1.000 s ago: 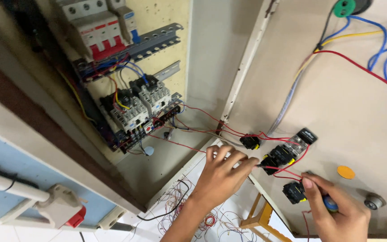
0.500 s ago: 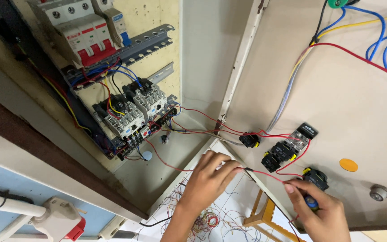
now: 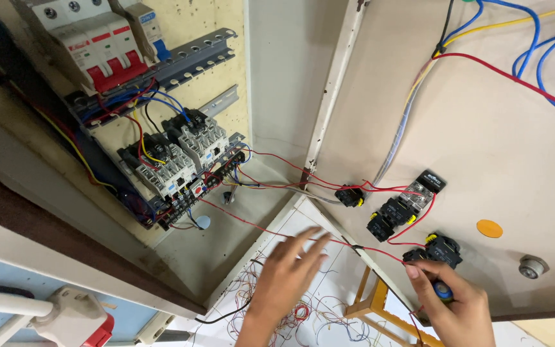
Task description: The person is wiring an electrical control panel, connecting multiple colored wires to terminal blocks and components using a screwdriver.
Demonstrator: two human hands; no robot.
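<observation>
R hand fingers clenched on blue-tipped screwdriver at black switch block; L hand fingers released, near red wire.

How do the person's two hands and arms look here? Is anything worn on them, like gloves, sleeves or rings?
Both the left hand and the right hand are bare: no gloves, and no rings or watch show. The left forearm is bare to the picture's edge, with no sleeve in view. Of the right arm, only the wrist shows, also uncovered. The fingernails look short and unpainted.
</observation>
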